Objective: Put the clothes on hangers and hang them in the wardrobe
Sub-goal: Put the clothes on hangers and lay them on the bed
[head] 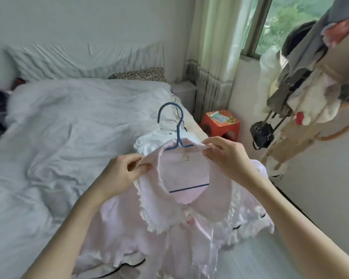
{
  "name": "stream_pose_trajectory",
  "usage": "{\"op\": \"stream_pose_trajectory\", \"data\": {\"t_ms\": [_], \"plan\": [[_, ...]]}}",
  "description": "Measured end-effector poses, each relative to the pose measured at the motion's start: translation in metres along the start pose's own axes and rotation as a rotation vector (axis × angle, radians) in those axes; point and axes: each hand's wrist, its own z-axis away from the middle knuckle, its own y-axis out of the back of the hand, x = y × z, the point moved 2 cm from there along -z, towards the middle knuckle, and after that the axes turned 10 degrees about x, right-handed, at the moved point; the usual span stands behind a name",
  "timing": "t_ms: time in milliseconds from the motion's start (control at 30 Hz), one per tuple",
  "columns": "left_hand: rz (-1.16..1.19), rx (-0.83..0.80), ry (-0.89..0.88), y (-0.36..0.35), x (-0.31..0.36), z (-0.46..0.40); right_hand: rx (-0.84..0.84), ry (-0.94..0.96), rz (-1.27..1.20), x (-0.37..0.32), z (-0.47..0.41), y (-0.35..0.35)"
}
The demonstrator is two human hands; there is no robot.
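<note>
Over the foot of the bed (48, 121), I hold a pale pink dress (185, 178) up in the air on a blue hanger (177, 129), its skirt trailing down toward the floor. Starting on the left: my left hand (121, 174) pinches the left end of the frilled collar between thumb and curled fingers, right at the shoulder. Between my hands the hanger's hook stands up above the neckline, and its lower bar shows through the open neck, so I judge the hanger is already inside the garment. On the right, my right hand (224, 156) pinches the other end of the collar in the same way, fingers curled round the cloth.

This fabric looks thin, soft and light; it sags and folds wherever I am not holding it, and the satin-like lower part looks slippery. I judge the shoulders are the right place to grip while settling it, and the stiff hook the place to take it for carrying. Further right, other clothes hang on a rack (310, 77).
</note>
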Motion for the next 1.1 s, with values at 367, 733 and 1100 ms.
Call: {"op": "stream_pose_trajectory", "data": {"t_ms": [367, 733, 1100], "plan": [[-0.162, 0.292, 0.103, 0.032, -0.110, -0.144, -0.208, 0.173, 0.155, 0.009, -0.190, -0.156], [-0.273, 0.195, 0.288, -0.049, -0.329, -0.385, -0.349, 0.042, 0.350, 0.155, -0.383, -0.374], [-0.531, -0.165, 0.260, -0.126, -0.459, -0.412, -0.469, -0.121, 0.433, 0.259, -0.362, -0.471]]}}
